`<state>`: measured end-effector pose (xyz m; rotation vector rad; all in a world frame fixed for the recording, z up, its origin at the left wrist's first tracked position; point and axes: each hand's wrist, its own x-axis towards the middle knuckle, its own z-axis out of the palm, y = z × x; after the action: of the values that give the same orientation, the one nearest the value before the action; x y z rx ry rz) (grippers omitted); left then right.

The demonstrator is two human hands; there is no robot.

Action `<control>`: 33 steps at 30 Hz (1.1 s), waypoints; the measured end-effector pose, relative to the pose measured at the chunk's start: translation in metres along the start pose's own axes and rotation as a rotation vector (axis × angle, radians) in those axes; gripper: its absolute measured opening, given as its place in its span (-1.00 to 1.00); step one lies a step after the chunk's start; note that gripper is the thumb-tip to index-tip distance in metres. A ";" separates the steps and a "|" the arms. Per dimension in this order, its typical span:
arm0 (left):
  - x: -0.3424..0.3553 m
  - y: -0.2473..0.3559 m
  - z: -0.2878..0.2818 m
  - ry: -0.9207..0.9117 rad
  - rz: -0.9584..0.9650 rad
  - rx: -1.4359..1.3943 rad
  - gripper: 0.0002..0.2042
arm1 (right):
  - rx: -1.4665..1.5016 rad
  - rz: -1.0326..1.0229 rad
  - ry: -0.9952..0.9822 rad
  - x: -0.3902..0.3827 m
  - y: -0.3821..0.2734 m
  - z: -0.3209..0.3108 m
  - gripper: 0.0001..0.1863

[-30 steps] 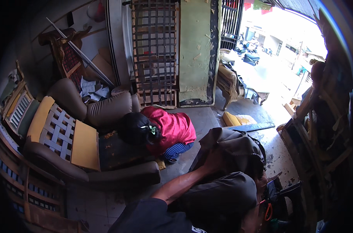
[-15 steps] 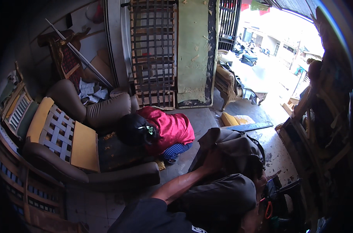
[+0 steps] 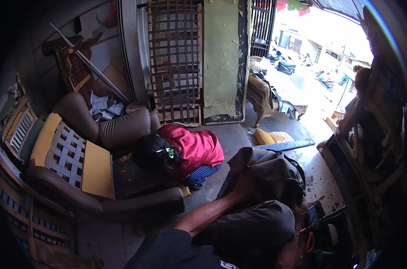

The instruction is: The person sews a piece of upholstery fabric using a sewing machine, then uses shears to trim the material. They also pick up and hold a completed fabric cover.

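A dark grey-brown cloth or leather-like cover [image 3: 275, 168] lies bunched over my knees. My left hand [image 3: 246, 184] presses into its near-left folds, closed on the material, with the fingertips in shadow. At the cover's right edge my right hand [image 3: 299, 208] grips it from the side, partly hidden by the folds. My raised knee in dark trousers [image 3: 257, 224] sits just below the cover, between my two arms.
A person in a red top [image 3: 194, 148] crouches ahead beside a brown sofa frame [image 3: 143, 201] with woven webbing. A webbed wooden frame [image 3: 174, 67] and a pale panel [image 3: 223, 62] stand behind. Wooden frames [image 3: 360, 148] line the right; orange-handled scissors [image 3: 310, 242] lie near my right hand.
My hands and the cover stay almost still. The view has shifted very slightly, and a motorbike now shows outside on the bright street.
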<state>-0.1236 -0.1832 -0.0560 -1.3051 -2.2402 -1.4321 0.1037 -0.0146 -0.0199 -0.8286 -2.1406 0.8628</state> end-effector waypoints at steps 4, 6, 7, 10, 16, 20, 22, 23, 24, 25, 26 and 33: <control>-0.001 -0.001 0.002 -0.001 -0.005 -0.007 -0.63 | -0.029 0.002 0.010 0.001 0.013 0.001 -0.47; -0.003 -0.002 0.002 -0.001 -0.011 -0.003 -0.63 | -0.049 0.012 0.009 0.002 0.014 0.003 -0.47; -0.004 -0.003 0.001 -0.004 -0.015 0.003 -0.64 | -0.047 -0.017 0.018 0.001 0.011 0.004 -0.47; -0.003 -0.003 0.001 0.003 -0.013 0.003 -0.64 | -0.048 -0.027 0.029 0.000 0.006 0.001 -0.48; -0.002 -0.005 0.002 0.000 -0.022 -0.005 -0.64 | 0.004 -0.036 0.017 0.001 0.007 0.005 -0.48; 0.001 -0.003 0.003 0.006 -0.020 -0.008 -0.65 | -0.074 0.009 -0.016 0.000 0.003 -0.003 -0.47; 0.000 -0.003 0.005 0.009 -0.025 -0.007 -0.65 | -0.073 -0.003 -0.009 0.001 0.005 -0.002 -0.47; 0.000 -0.003 0.006 0.009 -0.025 -0.006 -0.65 | -0.073 -0.016 -0.003 0.001 0.006 -0.002 -0.47; 0.000 -0.003 0.006 0.009 -0.028 -0.006 -0.65 | -0.073 -0.015 -0.002 0.001 0.008 -0.001 -0.47; 0.000 -0.003 0.007 0.013 -0.029 -0.008 -0.65 | -0.066 -0.014 0.003 0.001 0.009 -0.001 -0.47; 0.000 -0.002 0.008 0.012 -0.029 -0.009 -0.65 | -0.059 -0.013 0.008 0.001 0.010 -0.001 -0.47; 0.001 0.000 0.004 0.023 -0.025 -0.020 -0.66 | -0.043 -0.014 0.001 0.001 0.006 0.001 -0.50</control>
<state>-0.1229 -0.1796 -0.0579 -1.2648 -2.2408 -1.4739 0.1041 -0.0113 -0.0246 -0.8342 -2.1679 0.8120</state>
